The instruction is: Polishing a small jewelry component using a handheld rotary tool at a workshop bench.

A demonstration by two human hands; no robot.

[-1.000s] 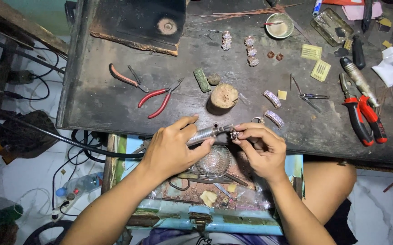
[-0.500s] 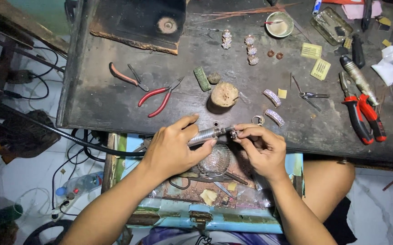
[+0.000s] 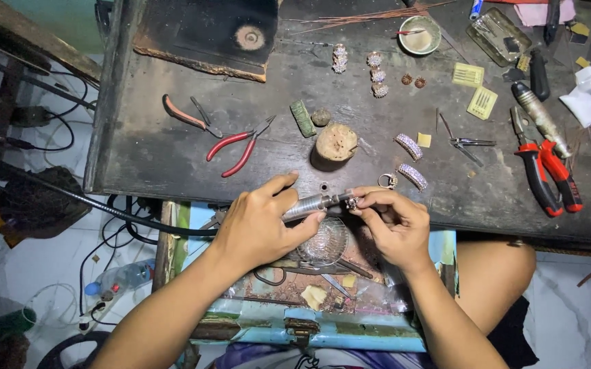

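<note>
Both your hands work at the table's near edge.
Your left hand grips a metal rotary handpiece; your right hand pinches a small ring against its tip.

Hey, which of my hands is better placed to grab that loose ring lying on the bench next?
Probably the right hand: the loose ring lies just beyond its fingertips. The left hand is farther off and grips the silver rotary handpiece.
</note>
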